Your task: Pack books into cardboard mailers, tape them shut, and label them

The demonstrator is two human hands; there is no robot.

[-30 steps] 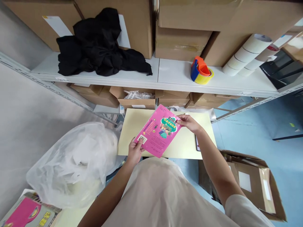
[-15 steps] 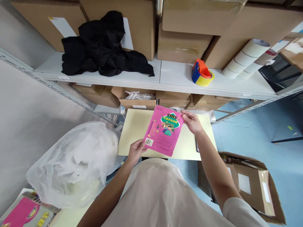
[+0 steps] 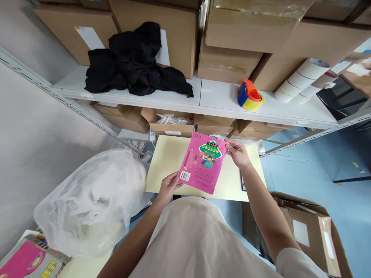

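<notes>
A pink book (image 3: 199, 166) with a green title patch, cartoon figures and a barcode is held tilted above a pale yellow table (image 3: 162, 158). My left hand (image 3: 169, 187) pinches its lower left corner, beside the barcode. At the upper right corner, my right hand (image 3: 238, 152) is closed on the edge, thumb on the cover side. Partly hidden by my right forearm, a phone (image 3: 242, 181) lies on the table.
A metal shelf (image 3: 217, 96) ahead carries black cloth (image 3: 136, 61), a tape dispenser (image 3: 249, 95), tape rolls (image 3: 301, 79) and cardboard boxes. A filled plastic bag (image 3: 95, 200) bulges at left, above more books (image 3: 31, 258). An open carton (image 3: 307, 227) stands on the floor at right.
The view has shifted slightly, so the shelf and its contents sit a little lower and further right. Both hands still hold the pink book in nearly the same pose.
</notes>
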